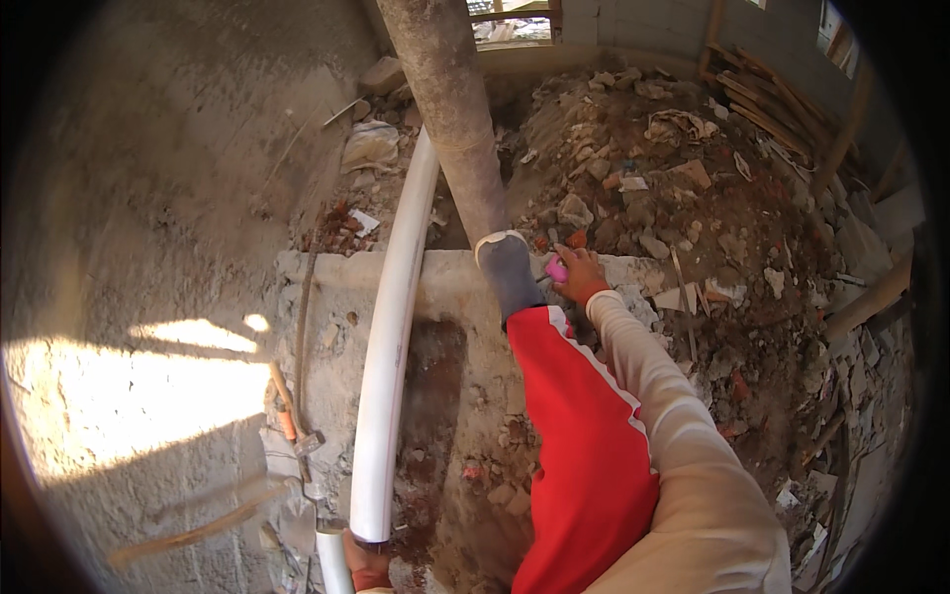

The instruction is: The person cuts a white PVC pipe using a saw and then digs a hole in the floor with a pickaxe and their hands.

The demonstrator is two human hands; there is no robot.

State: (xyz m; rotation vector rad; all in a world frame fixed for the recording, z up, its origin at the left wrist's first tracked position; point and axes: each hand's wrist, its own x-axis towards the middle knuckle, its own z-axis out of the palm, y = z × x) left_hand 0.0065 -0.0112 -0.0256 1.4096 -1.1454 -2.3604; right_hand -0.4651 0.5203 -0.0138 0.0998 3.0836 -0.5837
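A long white plastic pipe (388, 356) runs from the rubble at the back toward me, crossing a low concrete ledge and a dug trench. My left hand (366, 564) is at its near end, at the lower edge of the view; the hand seems wrapped round the pipe, though most fingers are hidden. Beside that hand stands a short white pipe piece (333, 562). My right hand (582, 274) reaches forward to the ledge, closed on a small pink-handled tool (556, 268) with a thin dark shaft. The shaft points at my grey shoe (508, 272).
A thick grey post (445, 109) slants down to my shoe. My red trouser leg (584, 445) stretches forward. A hammer (305, 441) lies left of the pipe, near a wooden handle (203, 525). Broken bricks and soil (633, 168) heap up ahead and right; planks (767, 104) lean behind.
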